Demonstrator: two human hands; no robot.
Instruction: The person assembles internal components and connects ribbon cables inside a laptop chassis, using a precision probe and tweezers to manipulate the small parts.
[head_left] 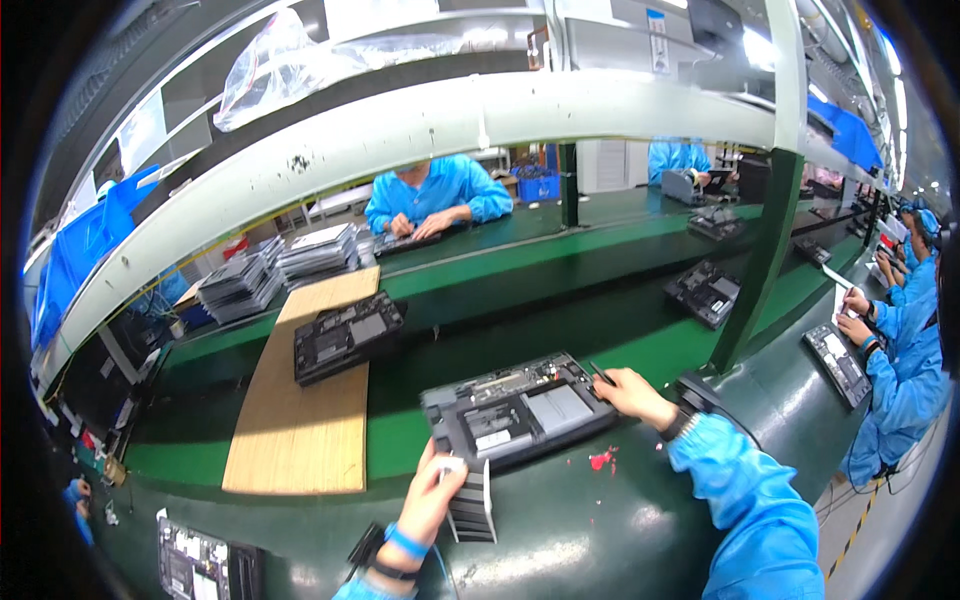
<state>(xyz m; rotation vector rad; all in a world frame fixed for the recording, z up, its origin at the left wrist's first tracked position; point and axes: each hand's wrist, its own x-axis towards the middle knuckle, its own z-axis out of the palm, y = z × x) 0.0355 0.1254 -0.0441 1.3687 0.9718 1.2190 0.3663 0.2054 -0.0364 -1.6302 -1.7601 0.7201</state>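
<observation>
An opened laptop chassis, grey with its inner parts showing, lies on the green bench in front of me. My right hand rests at its right edge and pinches a thin dark tool whose tip touches the chassis. My left hand is at the chassis's near left corner, closed on a small white piece. Just below it stands a ridged grey and white strip holder.
A second open chassis sits on a wooden board to the left. More chassis lie along the dark conveyor. Workers in blue coats sit opposite and at the right. A green post rises at the right.
</observation>
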